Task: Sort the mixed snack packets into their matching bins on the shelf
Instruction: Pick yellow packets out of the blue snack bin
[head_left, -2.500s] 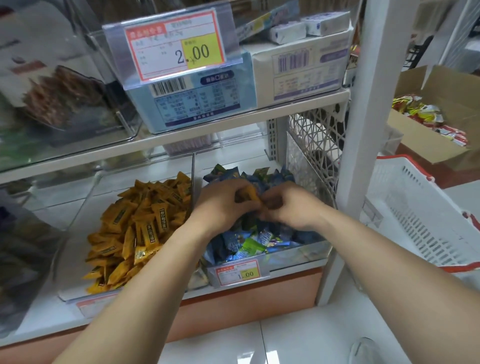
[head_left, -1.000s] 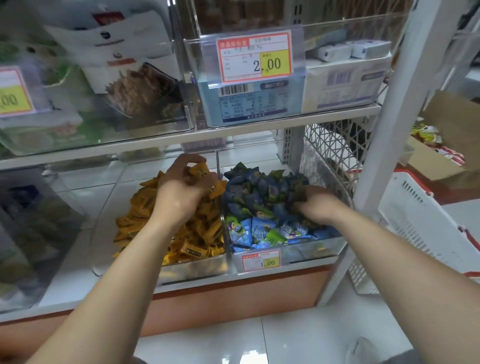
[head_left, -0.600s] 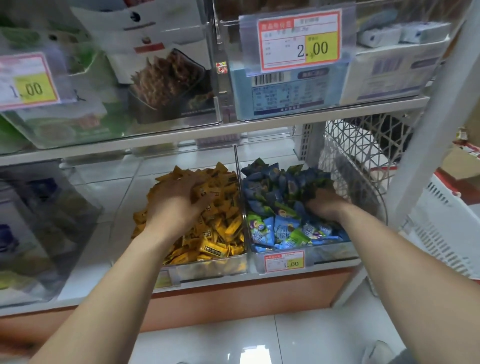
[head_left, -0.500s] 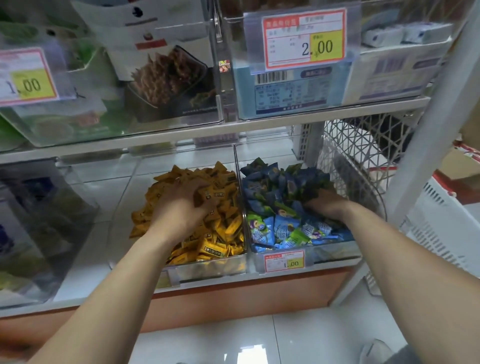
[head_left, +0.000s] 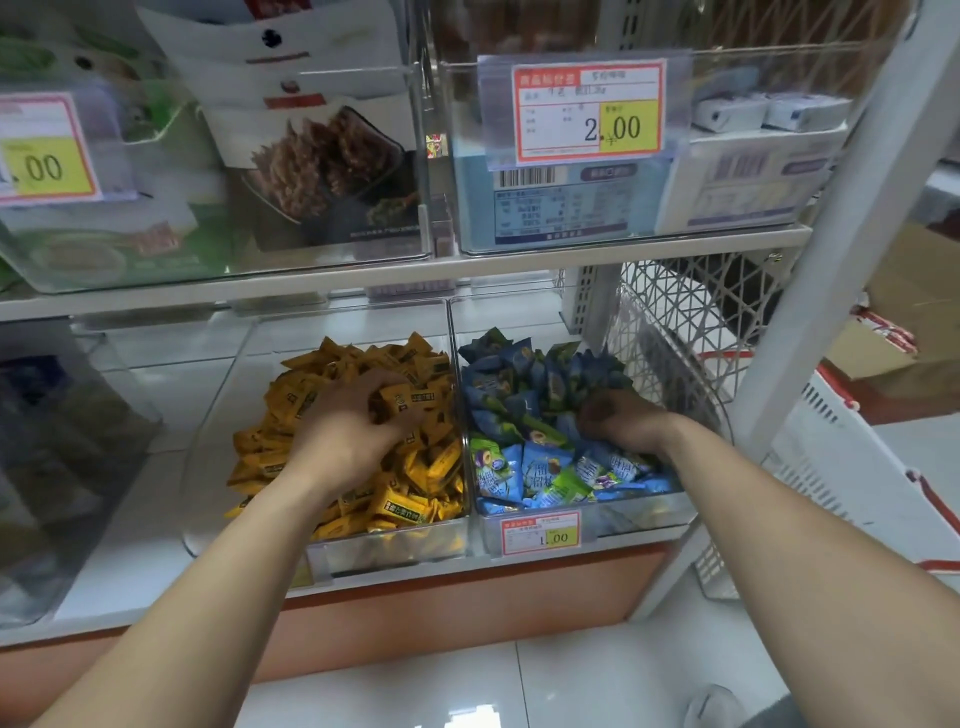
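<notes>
Shelf (head_left: 519, 266) tiers hold clear bins, one snack type each. Head view: left grip (head_left: 353, 431) curls round yellow packets (head_left: 332, 374) in the left bin (head_left: 384, 551), likely returning strays there; right grip (head_left: 621, 421) is buried among blue packets (head_left: 519, 374) in the right bin (head_left: 634, 519), fingers hidden, closure indeterminable.

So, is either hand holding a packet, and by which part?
Cannot tell: left hand lies on yellow packets, right hand among blue packets; any grip is hidden.
</notes>
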